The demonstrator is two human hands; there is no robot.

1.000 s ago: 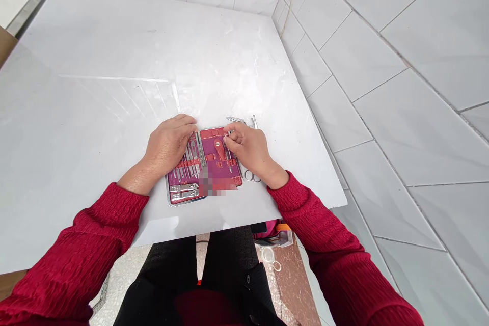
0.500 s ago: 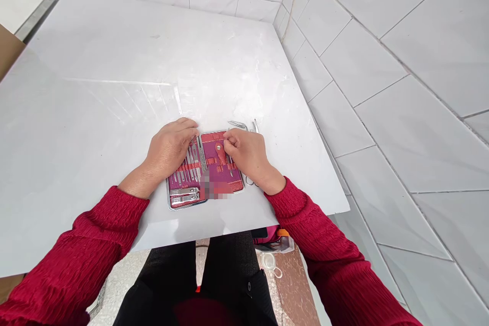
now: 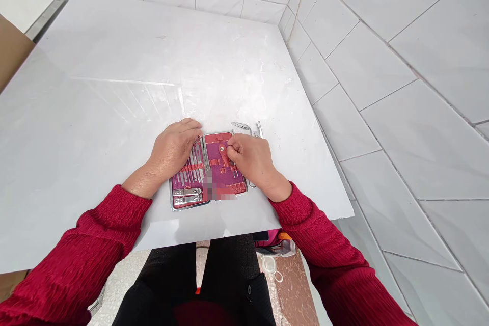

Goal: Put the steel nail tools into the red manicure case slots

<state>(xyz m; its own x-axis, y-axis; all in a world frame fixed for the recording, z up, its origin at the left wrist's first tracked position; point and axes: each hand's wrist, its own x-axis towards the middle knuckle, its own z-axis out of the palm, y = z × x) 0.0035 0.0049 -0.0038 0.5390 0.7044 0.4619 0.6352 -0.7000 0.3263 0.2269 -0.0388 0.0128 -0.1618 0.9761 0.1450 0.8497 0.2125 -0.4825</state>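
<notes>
An open manicure case (image 3: 225, 137), red and purple with a metal rim, lies on the white table. Its left half holds a row of slim metal tools (image 3: 191, 168) under a red band, with two nail clippers (image 3: 187, 195) at the near end. My left hand (image 3: 173, 148) grips the far left part of the case, thumb near the hinge. Over the right half, my right hand (image 3: 252, 158) is closed in a pinch beside the red snap strap (image 3: 222, 155). Thin metal tips (image 3: 235, 172) show below these fingers; the rest of that tool is hidden.
Beyond my right hand lie a silver tool with a pointed head (image 3: 240, 125) and another metal piece (image 3: 260, 129). Tiled walls (image 3: 382, 112) border the table at the back and right. A cardboard box (image 3: 13, 53) stands at the left.
The view has shifted slightly. My right hand has come a little nearer to me over the case's right half, and the tool tips below it look different. My left hand keeps its place.
</notes>
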